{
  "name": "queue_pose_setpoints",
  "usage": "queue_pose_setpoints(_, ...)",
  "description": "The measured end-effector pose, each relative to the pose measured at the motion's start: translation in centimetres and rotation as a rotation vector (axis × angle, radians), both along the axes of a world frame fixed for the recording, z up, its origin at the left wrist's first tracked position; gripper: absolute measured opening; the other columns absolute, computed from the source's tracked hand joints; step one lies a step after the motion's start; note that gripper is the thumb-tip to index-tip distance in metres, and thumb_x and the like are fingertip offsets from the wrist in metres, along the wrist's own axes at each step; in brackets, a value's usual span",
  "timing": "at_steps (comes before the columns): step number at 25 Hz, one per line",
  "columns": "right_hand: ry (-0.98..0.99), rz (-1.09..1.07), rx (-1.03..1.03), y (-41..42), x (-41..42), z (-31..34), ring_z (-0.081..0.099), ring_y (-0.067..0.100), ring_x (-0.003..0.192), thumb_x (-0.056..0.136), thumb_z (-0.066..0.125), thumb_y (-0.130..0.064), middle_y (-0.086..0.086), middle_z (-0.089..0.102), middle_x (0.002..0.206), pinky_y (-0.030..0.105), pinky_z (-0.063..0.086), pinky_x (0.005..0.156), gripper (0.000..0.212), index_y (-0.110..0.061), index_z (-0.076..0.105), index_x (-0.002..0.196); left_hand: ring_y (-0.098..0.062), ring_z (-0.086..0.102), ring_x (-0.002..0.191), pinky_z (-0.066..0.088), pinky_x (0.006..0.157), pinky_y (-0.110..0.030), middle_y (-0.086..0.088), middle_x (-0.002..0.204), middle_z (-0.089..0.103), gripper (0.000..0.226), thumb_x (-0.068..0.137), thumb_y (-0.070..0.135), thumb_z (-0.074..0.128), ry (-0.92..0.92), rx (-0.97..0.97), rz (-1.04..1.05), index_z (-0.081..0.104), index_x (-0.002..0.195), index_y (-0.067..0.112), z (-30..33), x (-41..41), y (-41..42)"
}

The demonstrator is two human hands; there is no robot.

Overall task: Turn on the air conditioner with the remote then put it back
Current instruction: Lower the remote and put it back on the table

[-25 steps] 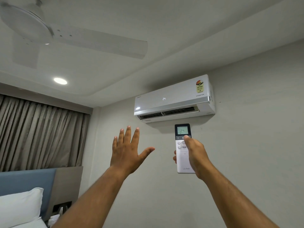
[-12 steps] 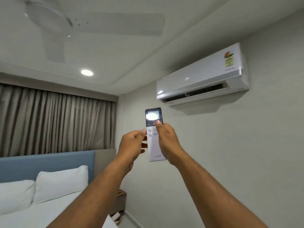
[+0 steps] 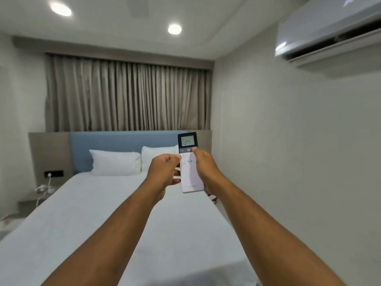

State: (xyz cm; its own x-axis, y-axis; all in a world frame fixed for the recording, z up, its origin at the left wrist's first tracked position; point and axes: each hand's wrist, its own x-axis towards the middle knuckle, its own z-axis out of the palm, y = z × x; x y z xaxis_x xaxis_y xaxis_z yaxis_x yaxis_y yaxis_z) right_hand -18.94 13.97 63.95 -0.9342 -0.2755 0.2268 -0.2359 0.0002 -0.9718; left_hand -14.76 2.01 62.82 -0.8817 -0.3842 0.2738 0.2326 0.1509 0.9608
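Note:
I hold a slim white remote (image 3: 190,178) upright in front of me, its dark top screen reading 24. My right hand (image 3: 206,168) grips its right side, thumb resting by the power button. My left hand (image 3: 165,172) holds its left edge with curled fingers. The white air conditioner (image 3: 329,32) hangs high on the right wall, its flap open and a faint display lit on its front; only its left part shows.
A bed (image 3: 103,223) with a white sheet lies below my arms, two white pillows (image 3: 117,165) against a blue headboard (image 3: 123,143). Grey curtains (image 3: 123,96) hang behind. A left bedside shelf (image 3: 26,200) holds a white cable. The right wall (image 3: 299,162) is bare.
My view swung left and down from the air conditioner to the bed. My left hand, open and raised a second ago, has closed on the remote's left edge.

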Motion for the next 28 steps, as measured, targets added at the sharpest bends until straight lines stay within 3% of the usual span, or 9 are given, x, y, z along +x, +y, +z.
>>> queue_pose_setpoints(6, -0.259, 0.148, 0.134, -3.4, 0.5, -14.8, 0.071, 0.03, 0.091, 0.086, 0.031, -0.022, 0.009, 0.076, 0.1, 0.045, 0.056, 0.08, 0.037, -0.019, 0.066, 0.098, -0.016, 0.067, 0.064, 0.052, 0.049, -0.022, -0.003, 0.088, 0.074, 0.022, 0.096, 0.026, 0.052, -0.257, 0.022, 0.112, 0.069, 0.09, 0.013, -14.0, 2.4, -4.3)
queue_pose_setpoints(11, -0.472, 0.091, 0.26, -3.6, 4.3, -31.5, 0.072, 0.031, 0.091, 0.091, 0.043, -0.01, 0.009, 0.077, 0.099, 0.047, 0.059, 0.078, 0.029, -0.008, 0.069, 0.102, -0.018, 0.07, 0.071, 0.06, 0.059, -0.031, -0.006, 0.09, 0.073, 0.021, 0.098, 0.022, 0.049, -0.536, 0.147, 0.157, 0.067, 0.092, 0.012, -29.7, 6.6, -4.7)
queue_pose_setpoints(14, -0.526, 0.01, 0.313, -2.6, 6.7, -39.6, 0.072, 0.023, 0.094, 0.094, 0.05, -0.011, 0.003, 0.076, 0.103, 0.043, 0.059, 0.079, 0.024, -0.013, 0.07, 0.106, -0.01, 0.07, 0.065, 0.056, 0.054, -0.023, -0.001, 0.085, 0.073, 0.023, 0.099, 0.021, 0.047, -0.642, 0.157, 0.159, 0.066, 0.09, 0.011, -37.1, 8.8, -3.8)
queue_pose_setpoints(18, -0.651, -0.018, 0.441, -1.5, 10.3, -50.3, 0.069, 0.023, 0.095, 0.095, 0.053, -0.011, 0.005, 0.074, 0.106, 0.048, 0.057, 0.085, 0.019, -0.012, 0.069, 0.104, -0.016, 0.069, 0.074, 0.053, 0.052, -0.021, 0.0, 0.092, 0.073, 0.021, 0.098, 0.021, 0.048, -0.826, 0.206, 0.189, 0.064, 0.091, 0.01, -47.9, 11.8, -2.2)
queue_pose_setpoints(25, -0.657, 0.017, 0.67, -0.1, 15.4, -63.8, 0.063, 0.022, 0.093, 0.096, 0.05, -0.004, 0.01, 0.071, 0.113, 0.034, 0.053, 0.078, 0.024, -0.006, 0.07, 0.109, -0.03, 0.068, 0.095, 0.058, 0.082, -0.052, -0.006, 0.104, 0.072, 0.029, 0.093, 0.012, 0.043, -1.043, 0.225, 0.183, 0.071, 0.097, 0.017, -62.2, 16.8, 0.3)
queue_pose_setpoints(28, -0.61, 0.036, 0.766, 0.2, 16.6, -67.4, 0.061, 0.021, 0.091, 0.095, 0.049, -0.001, 0.013, 0.07, 0.112, 0.027, 0.048, 0.072, 0.026, -0.004, 0.07, 0.109, -0.028, 0.068, 0.095, 0.058, 0.082, -0.053, -0.006, 0.106, 0.073, 0.034, 0.093, 0.01, 0.043, -1.06, 0.166, 0.151, 0.073, 0.107, 0.017, -65.8, 18.1, 1.2)
